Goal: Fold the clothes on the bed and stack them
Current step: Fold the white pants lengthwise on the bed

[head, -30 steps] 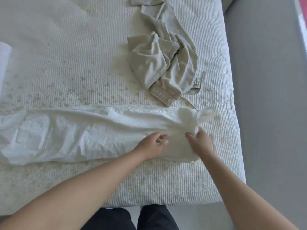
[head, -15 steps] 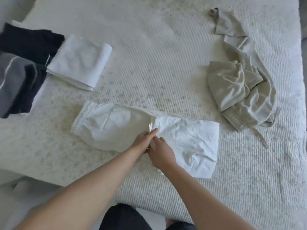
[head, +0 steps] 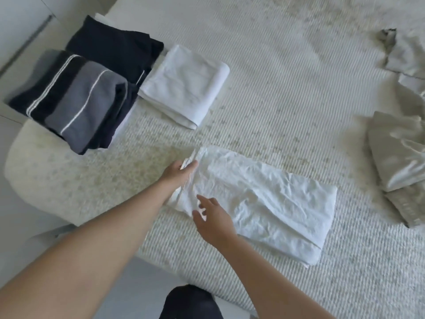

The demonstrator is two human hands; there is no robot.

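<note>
We're now looking at the white garment [head: 264,201] folded shorter than half a second ago, lying near the bed's [head: 276,88] front edge. Our left hand [head: 178,173] is pinching its left end; our right hand [head: 212,217] has let go, fingers spread. We're counting three folded piles: striped [head: 76,104], black [head: 115,47], white [head: 184,86], plus one crumpled beige garment [head: 400,153].

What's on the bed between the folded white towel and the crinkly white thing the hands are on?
Nothing: the head view shows only bare bedcover between the folded white towel and the crinkly white garment.
</note>
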